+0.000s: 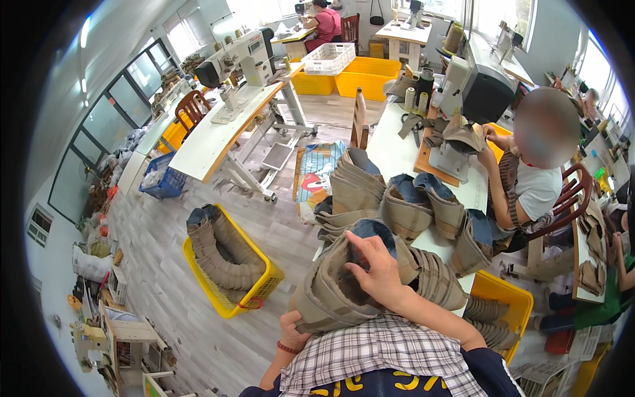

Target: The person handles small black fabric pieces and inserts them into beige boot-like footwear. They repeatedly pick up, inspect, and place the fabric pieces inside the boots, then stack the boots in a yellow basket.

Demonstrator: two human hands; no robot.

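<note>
Close in front of me is a stack of nested taupe shoe uppers point(324, 294), with dark lining showing inside. My left hand point(293, 333) is closed on its lower left side and supports it. My right hand point(380, 268) reaches over the opening with thumb and forefinger apart; the forefinger tip touches the upper rim, and its other fingers are partly hidden. More stacked shoe uppers point(357, 182) with blue lining stand on the white table point(389, 142) just beyond, and others point(433, 278) lie beside my right forearm.
A yellow basket point(228, 308) of stacked uppers stands on the floor at left, another yellow basket point(522, 304) at right. A co-worker point(539, 188) sews at a machine point(486, 92) across the table. An unattended sewing table point(221, 135) stands at far left, near a blue crate point(162, 188).
</note>
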